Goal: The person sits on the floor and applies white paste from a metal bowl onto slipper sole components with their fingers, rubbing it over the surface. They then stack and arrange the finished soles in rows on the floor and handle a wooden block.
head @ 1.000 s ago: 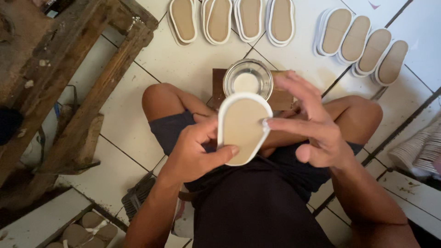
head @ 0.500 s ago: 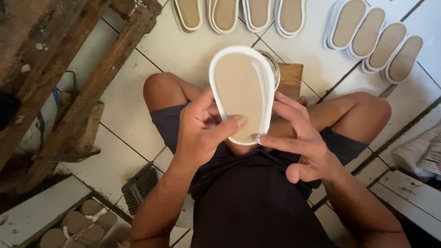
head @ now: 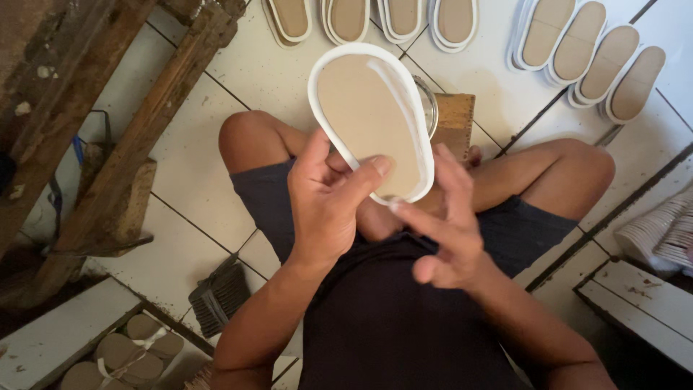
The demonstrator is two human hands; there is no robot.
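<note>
Here, left hand [head: 325, 209] grasping one sole [head: 368, 119], right hand [head: 444, 231] loose, fingertip at its rim, eight soles [head: 577, 50] beyond

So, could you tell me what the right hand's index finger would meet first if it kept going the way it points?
The right hand points its index finger up and to the left, at the near rim of the sole held by the left hand. It would most likely meet that white rim first; the fingertip seems almost on it, though depth is unclear.

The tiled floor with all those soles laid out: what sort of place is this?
Probably a small shoe-making workshop: rows of soles line the tiled floor, the left hand holds another sole, and a rough wooden bench stands alongside.
</note>
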